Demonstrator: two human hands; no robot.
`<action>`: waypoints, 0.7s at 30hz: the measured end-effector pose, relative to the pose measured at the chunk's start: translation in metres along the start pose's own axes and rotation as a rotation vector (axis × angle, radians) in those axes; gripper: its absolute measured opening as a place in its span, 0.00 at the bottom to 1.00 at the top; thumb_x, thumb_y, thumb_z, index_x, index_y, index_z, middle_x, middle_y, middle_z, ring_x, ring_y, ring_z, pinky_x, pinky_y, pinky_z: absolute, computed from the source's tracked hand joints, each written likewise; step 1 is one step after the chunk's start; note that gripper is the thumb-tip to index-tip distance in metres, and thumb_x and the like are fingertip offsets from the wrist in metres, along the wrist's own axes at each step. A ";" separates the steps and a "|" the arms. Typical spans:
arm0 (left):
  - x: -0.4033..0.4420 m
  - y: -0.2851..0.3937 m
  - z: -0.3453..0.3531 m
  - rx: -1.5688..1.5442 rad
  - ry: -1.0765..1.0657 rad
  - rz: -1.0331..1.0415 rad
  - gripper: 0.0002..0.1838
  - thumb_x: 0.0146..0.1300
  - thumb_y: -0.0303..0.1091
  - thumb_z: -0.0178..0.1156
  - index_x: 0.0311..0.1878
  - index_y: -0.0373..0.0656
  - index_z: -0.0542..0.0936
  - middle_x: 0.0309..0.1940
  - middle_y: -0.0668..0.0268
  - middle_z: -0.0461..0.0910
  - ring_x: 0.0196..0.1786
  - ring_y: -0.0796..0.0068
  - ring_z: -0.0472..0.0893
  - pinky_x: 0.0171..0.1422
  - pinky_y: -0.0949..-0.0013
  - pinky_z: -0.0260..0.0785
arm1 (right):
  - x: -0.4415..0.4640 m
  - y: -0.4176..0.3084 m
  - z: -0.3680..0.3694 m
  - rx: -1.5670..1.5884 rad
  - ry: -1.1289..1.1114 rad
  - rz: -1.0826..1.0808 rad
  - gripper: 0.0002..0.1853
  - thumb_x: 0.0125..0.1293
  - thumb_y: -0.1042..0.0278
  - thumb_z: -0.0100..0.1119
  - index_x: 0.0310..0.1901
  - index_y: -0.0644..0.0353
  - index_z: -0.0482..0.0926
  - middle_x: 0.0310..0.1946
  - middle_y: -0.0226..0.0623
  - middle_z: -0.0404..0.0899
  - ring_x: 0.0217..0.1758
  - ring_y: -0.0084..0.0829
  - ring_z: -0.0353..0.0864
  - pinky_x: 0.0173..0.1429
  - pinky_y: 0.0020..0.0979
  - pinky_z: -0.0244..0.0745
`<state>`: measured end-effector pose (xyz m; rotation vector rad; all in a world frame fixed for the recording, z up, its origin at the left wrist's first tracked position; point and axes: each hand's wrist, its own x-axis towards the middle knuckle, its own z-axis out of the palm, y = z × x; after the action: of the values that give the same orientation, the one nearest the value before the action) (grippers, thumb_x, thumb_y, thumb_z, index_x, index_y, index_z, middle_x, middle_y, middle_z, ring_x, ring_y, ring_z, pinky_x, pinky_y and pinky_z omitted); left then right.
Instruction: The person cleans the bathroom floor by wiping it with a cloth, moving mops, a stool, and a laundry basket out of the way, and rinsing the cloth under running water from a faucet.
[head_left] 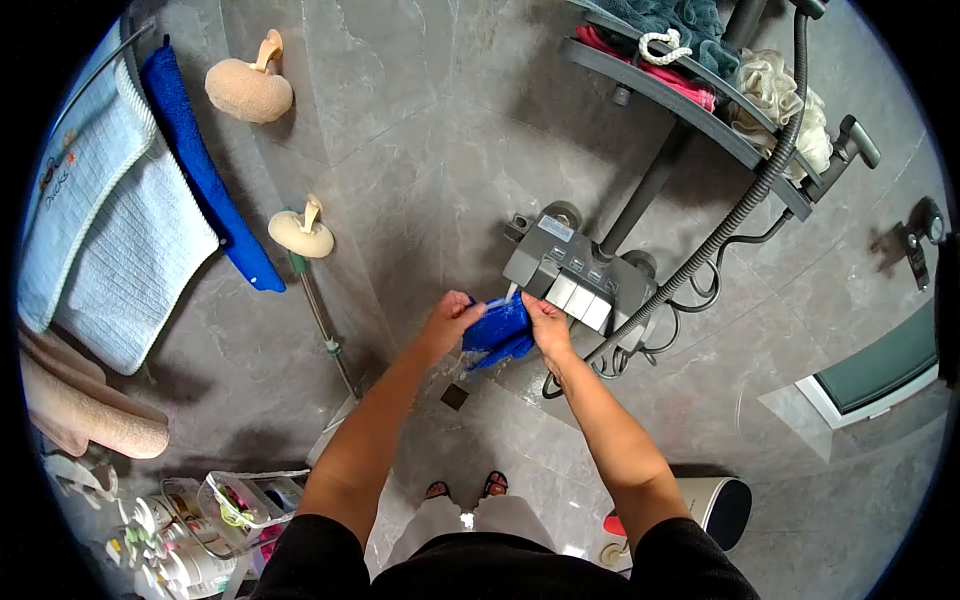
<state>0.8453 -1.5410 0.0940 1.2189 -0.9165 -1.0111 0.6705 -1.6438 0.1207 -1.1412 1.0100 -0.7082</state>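
Observation:
Both hands hold a blue cloth (500, 328) in front of my body, just below the grey shower faucet unit (568, 268). My left hand (452, 322) is closed on the cloth's left edge. On the other side, my right hand (546, 326) grips its upper right corner. The cloth hangs between them with its lower part folded, and it looks wet. Water seems to run onto it from the faucet and splash beneath it. Parts of the fingers are hidden by the cloth.
A shower hose (735, 215) loops down at right, under a shelf (665, 85) with bath puffs. Towels (140, 270) and sponges (248, 90) hang on the left wall. A bottle rack (215, 510) stands lower left, a bin (715, 505) lower right. A floor drain (454, 397) lies ahead of my feet.

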 end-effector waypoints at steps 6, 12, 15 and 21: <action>0.006 -0.009 -0.014 0.119 -0.006 0.097 0.07 0.62 0.30 0.65 0.40 0.39 0.83 0.31 0.72 0.81 0.34 0.84 0.76 0.40 0.77 0.69 | -0.002 -0.008 -0.001 -0.330 0.032 -0.101 0.17 0.66 0.53 0.65 0.44 0.61 0.83 0.33 0.27 0.83 0.37 0.20 0.77 0.45 0.25 0.73; -0.008 0.011 -0.012 0.291 0.199 0.005 0.09 0.60 0.35 0.68 0.34 0.38 0.85 0.26 0.74 0.80 0.30 0.85 0.74 0.35 0.77 0.65 | -0.002 -0.012 -0.007 -0.892 -0.115 -0.413 0.17 0.66 0.53 0.61 0.45 0.59 0.82 0.33 0.43 0.83 0.35 0.33 0.81 0.45 0.32 0.74; -0.012 0.004 -0.013 0.289 0.208 -0.039 0.10 0.61 0.37 0.68 0.32 0.39 0.84 0.23 0.75 0.77 0.29 0.85 0.72 0.34 0.75 0.62 | 0.012 0.011 -0.005 -0.576 0.050 -0.307 0.17 0.69 0.51 0.58 0.42 0.58 0.82 0.33 0.35 0.83 0.33 0.28 0.79 0.42 0.31 0.72; -0.014 -0.030 -0.027 0.112 0.255 -0.151 0.12 0.64 0.40 0.65 0.31 0.41 0.82 0.22 0.76 0.75 0.27 0.84 0.71 0.31 0.74 0.62 | 0.022 0.008 -0.021 0.180 -0.258 0.221 0.15 0.74 0.61 0.47 0.52 0.57 0.80 0.41 0.30 0.82 0.39 0.27 0.80 0.49 0.35 0.78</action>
<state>0.8633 -1.5210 0.0601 1.4915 -0.6962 -0.9056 0.6601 -1.6689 0.1053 -0.9206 0.8202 -0.4517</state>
